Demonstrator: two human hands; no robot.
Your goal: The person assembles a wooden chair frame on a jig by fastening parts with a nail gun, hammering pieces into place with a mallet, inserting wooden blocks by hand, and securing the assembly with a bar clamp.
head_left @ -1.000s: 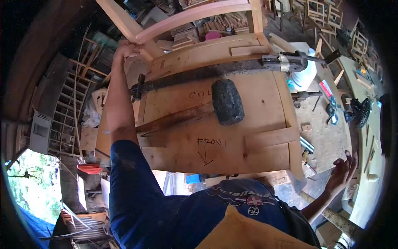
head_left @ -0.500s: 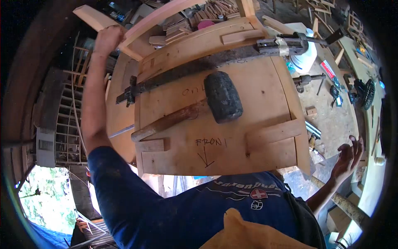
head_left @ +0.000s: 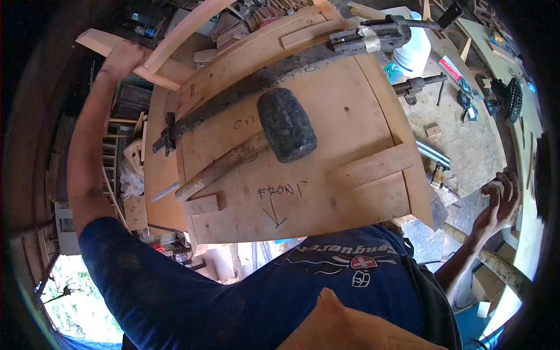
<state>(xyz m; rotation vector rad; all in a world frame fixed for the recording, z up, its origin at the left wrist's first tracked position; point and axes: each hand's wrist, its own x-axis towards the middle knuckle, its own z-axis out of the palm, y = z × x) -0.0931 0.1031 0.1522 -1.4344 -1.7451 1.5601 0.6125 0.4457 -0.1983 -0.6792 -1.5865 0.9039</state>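
My left hand (head_left: 124, 60) is closed around a pale wooden post (head_left: 96, 42) at the upper left, where it meets the chair-like wooden frame. Attached to that frame is a wooden seat panel (head_left: 344, 204), marked "FRONT" with an arrow. A black-headed rubber mallet (head_left: 286, 125) lies on the panel, its wooden handle angled toward the lower left. Behind the mallet, a dark bar clamp (head_left: 251, 84) spans the panel from side to side. Off to the right, my right hand (head_left: 497, 205) is apart from the frame, its fingers loosely bent and separated, holding nothing.
On the workbench (head_left: 466, 157) at right stand a white jug (head_left: 412, 52) and a second clamp (head_left: 419, 85), with a small wood block (head_left: 433, 131) and a metal tube (head_left: 433, 153). Stacked wood strips (head_left: 274, 13) lie at the back. A round pole (head_left: 504, 273) runs below my right hand.
The view has shifted, so the frame, mallet and clamp appear farther left. My left hand still grips the post. My right hand sits slightly lower to the right, fingers more bent.
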